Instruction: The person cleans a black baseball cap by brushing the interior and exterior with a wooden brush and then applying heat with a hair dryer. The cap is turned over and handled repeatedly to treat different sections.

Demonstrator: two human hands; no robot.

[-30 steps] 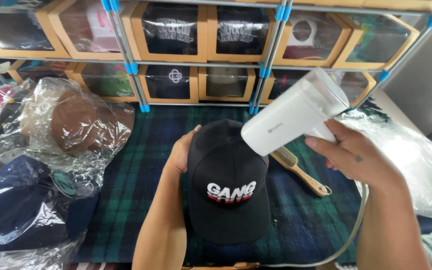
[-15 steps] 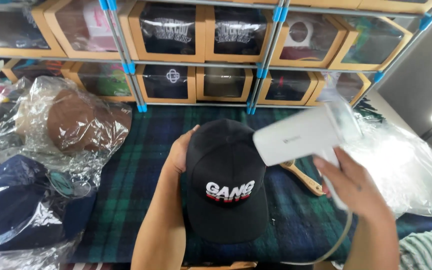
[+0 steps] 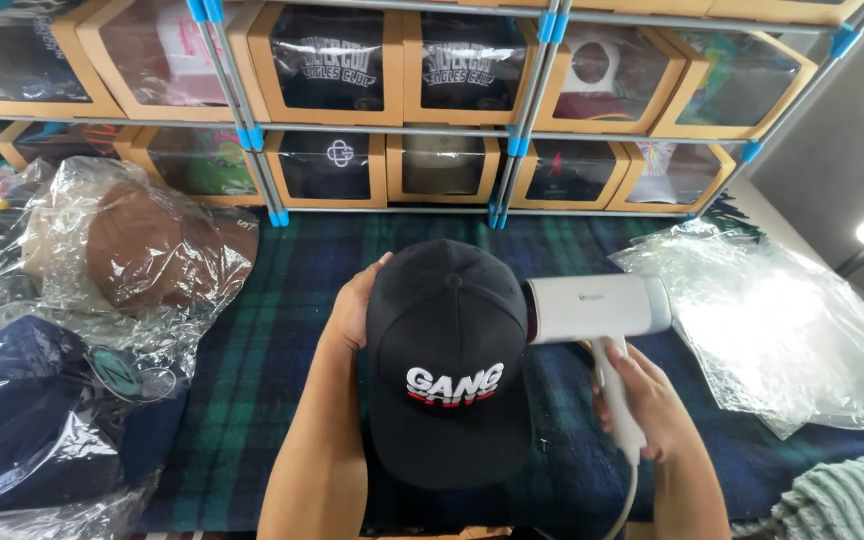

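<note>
**Black cap and white steamer over a plaid blanket**

A dark green and navy plaid wool blanket (image 3: 282, 330) covers the surface, soft and fuzzy in texture. At the far edge stands a rack of grey metal rods with blue joints (image 3: 252, 140), filled with tan cardboard display boxes (image 3: 327, 60) whose clear windows show folded dark garments and caps with pale printed emblems.

In the near middle, the left hand (image 3: 352, 310) is cupped against the far left side of a black structured fabric cap with white and red embroidered lettering (image 3: 449, 370), fingers closed around its crown and holding it up above the blanket, brim toward the viewer. The right hand (image 3: 647, 400) is wrapped tightly around the handle of a white plastic handheld steamer (image 3: 597, 310), whose boxy head touches the right side of the cap.

On the left lie a brown cap in crinkled clear plastic (image 3: 152, 250) and a navy cap in a clear bag (image 3: 42, 420). On the right rests a glossy empty clear plastic bag (image 3: 782, 320).
</note>
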